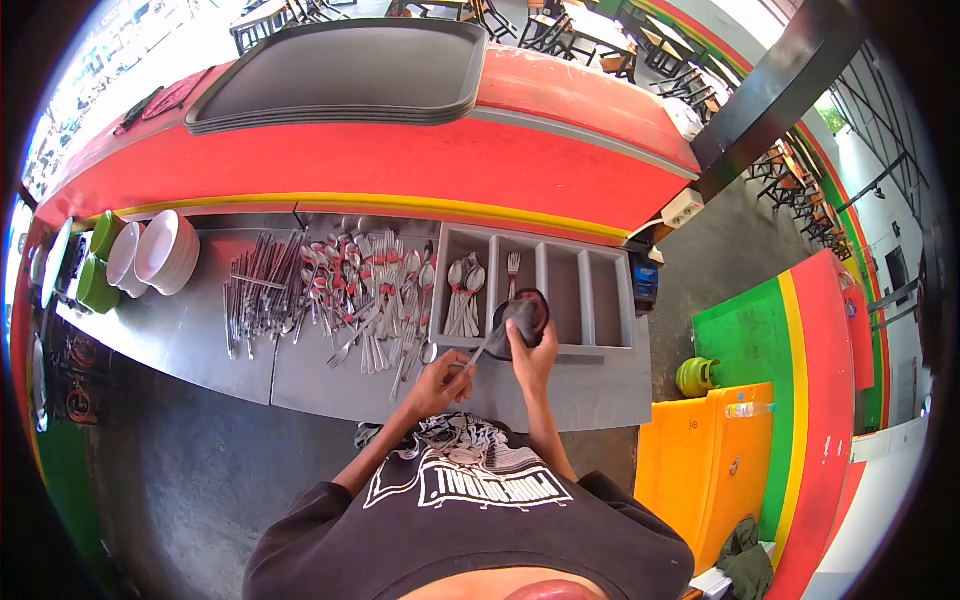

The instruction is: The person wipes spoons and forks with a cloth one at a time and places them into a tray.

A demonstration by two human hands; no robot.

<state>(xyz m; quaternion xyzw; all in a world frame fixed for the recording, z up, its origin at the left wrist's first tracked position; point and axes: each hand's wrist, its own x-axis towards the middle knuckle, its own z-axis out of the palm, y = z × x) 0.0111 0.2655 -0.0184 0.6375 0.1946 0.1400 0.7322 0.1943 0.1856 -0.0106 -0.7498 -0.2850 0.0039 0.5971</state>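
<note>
My left hand (440,382) grips the handle of a spoon (478,354) just in front of a grey cutlery tray (605,300) with several compartments. The spoon's other end disappears into a dark cloth (522,315), which my right hand (532,358) holds bunched around it over the tray's front edge. Several spoons (463,292) lie in the tray's leftmost compartment, and a single fork (513,265) lies in the one beside it. The two right compartments hold nothing. A wide pile of loose spoons and forks (345,290) is spread over the steel counter (190,330) to the left.
White bowls (165,250) and green bowls (97,272) are stacked at the counter's left end. Dark serving trays (350,70) sit stacked on the red ledge behind. A yellow bin (705,455) and a small green vessel (697,376) stand on the floor to the right.
</note>
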